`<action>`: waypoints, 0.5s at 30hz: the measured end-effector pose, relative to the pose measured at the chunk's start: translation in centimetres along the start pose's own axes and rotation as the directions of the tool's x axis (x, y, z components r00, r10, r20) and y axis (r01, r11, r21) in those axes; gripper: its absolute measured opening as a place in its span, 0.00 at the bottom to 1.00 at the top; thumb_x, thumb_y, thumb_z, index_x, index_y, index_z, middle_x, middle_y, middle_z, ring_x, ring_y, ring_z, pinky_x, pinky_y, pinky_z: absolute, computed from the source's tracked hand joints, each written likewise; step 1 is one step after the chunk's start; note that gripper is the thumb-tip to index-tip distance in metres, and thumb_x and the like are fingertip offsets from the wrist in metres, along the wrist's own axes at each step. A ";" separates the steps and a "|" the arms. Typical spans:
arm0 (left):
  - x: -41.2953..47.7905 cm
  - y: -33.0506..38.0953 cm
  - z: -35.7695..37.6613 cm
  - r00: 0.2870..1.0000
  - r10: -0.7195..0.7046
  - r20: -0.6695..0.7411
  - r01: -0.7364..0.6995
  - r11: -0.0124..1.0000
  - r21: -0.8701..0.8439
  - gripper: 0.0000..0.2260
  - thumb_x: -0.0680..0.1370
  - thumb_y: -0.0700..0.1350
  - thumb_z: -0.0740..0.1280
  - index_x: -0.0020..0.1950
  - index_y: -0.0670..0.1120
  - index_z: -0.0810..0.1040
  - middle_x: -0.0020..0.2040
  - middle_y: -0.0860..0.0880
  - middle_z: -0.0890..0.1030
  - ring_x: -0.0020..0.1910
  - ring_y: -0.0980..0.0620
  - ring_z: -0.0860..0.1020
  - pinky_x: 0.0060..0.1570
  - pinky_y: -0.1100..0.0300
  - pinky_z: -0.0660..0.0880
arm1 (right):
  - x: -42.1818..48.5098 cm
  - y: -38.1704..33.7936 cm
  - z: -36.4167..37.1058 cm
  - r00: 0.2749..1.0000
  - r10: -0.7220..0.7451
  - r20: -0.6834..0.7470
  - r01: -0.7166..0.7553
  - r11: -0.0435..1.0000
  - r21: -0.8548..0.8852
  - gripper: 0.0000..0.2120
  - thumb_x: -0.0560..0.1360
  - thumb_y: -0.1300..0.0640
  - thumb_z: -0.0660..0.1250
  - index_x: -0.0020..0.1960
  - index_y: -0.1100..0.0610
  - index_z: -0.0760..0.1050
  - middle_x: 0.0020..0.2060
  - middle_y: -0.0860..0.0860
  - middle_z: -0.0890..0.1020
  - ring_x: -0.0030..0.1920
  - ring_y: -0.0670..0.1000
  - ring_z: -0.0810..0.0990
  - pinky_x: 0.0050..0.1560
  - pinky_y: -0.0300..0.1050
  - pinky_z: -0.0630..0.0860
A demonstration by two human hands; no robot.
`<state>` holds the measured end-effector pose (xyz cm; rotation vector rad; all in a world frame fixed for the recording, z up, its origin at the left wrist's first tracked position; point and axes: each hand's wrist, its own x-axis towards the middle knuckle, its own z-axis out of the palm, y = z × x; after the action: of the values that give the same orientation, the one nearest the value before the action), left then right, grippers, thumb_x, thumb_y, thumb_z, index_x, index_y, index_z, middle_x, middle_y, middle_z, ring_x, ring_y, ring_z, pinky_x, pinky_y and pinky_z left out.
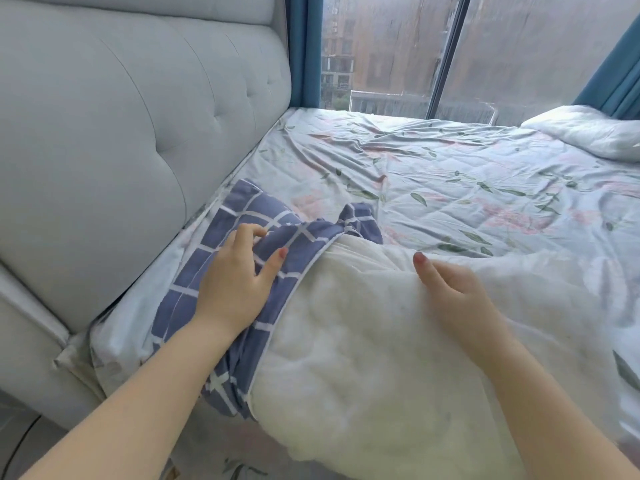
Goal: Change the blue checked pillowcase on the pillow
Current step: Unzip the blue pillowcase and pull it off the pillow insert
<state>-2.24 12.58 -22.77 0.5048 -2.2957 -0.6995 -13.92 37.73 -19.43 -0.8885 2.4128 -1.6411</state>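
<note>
Blue checked pillowcase (pixel 242 216): bunched over one end of the white pillow (pixel 381 341), on the bed (pixel 450 174) beside the padded headboard (pixel 121 133). Left hand (pixel 235 278) gathers its fabric with curled fingers. Right hand (pixel 450 282), blurred, lies on the bare pillow; grasp cannot be told. Headboard hems the left side. Folded quilt (pixel 588 133) lies far right. Open floral bed surface runs to the window (pixel 381 46).

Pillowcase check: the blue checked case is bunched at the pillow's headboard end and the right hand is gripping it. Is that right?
Not quite. The head view shows the left hand gripping the blue checked pillowcase, not the right. The right hand is on the bare white pillow. The rest holds: the case is bunched at the end nearest the headboard.
</note>
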 end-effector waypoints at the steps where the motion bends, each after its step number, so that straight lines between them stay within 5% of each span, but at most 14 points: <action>1: -0.3 -0.2 0.1 0.998 -0.041 0.040 0.040 0.999 0.024 0.18 0.78 0.57 0.63 0.63 0.48 0.69 0.57 0.50 0.74 0.52 0.50 0.73 0.47 0.55 0.72 | 0.2 0.6 0.3 0.998 -0.049 -0.037 0.045 0.993 -0.112 0.25 0.80 0.41 0.60 0.32 0.53 0.58 0.26 0.43 0.60 0.28 0.44 0.59 0.30 0.43 0.54; 3: -0.9 -0.3 0.2 0.991 -0.109 0.084 0.100 0.989 0.107 0.22 0.78 0.59 0.63 0.67 0.48 0.67 0.62 0.47 0.72 0.60 0.47 0.70 0.52 0.54 0.70 | 0.4 1.5 0.9 0.980 -0.173 -0.096 0.134 0.937 -0.322 0.19 0.80 0.43 0.60 0.34 0.52 0.67 0.28 0.43 0.70 0.32 0.44 0.68 0.35 0.42 0.62; 5: -1.3 0.0 0.0 0.980 -0.181 0.085 0.166 0.973 0.158 0.24 0.78 0.61 0.60 0.68 0.48 0.65 0.64 0.46 0.72 0.61 0.45 0.71 0.50 0.53 0.71 | -0.1 1.6 1.7 0.936 -0.335 -0.106 0.246 0.841 -0.482 0.16 0.79 0.44 0.60 0.46 0.54 0.78 0.42 0.47 0.79 0.46 0.49 0.75 0.48 0.45 0.70; 9: -1.8 0.9 -0.2 0.967 -0.248 0.061 0.226 0.941 0.251 0.21 0.80 0.61 0.56 0.63 0.47 0.66 0.58 0.46 0.76 0.49 0.45 0.74 0.40 0.54 0.69 | -1.4 0.5 3.9 0.826 -0.563 -0.018 0.445 0.673 -0.590 0.16 0.78 0.47 0.63 0.56 0.58 0.80 0.55 0.52 0.80 0.56 0.56 0.76 0.64 0.62 0.69; 12: -2.0 1.0 -0.4 0.963 -0.264 0.061 0.237 0.929 0.284 0.19 0.80 0.62 0.53 0.57 0.47 0.67 0.47 0.47 0.77 0.41 0.46 0.73 0.36 0.53 0.68 | -2.8 0.0 6.1 0.815 -0.555 0.167 0.540 0.625 -0.564 0.19 0.80 0.44 0.60 0.61 0.55 0.78 0.60 0.50 0.79 0.60 0.54 0.76 0.70 0.60 0.65; 15: -2.1 0.8 -0.6 0.955 -0.287 0.073 0.255 0.922 0.290 0.20 0.79 0.64 0.50 0.52 0.48 0.66 0.38 0.50 0.75 0.36 0.47 0.72 0.33 0.53 0.67 | -3.4 1.2 8.1 0.841 -0.440 0.316 0.540 0.641 -0.545 0.26 0.82 0.37 0.50 0.65 0.53 0.76 0.62 0.48 0.77 0.60 0.53 0.76 0.63 0.52 0.72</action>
<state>-0.48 14.15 -22.92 0.9522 -2.4738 -0.5461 -8.48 33.10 -24.62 -1.8410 2.7808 -0.7531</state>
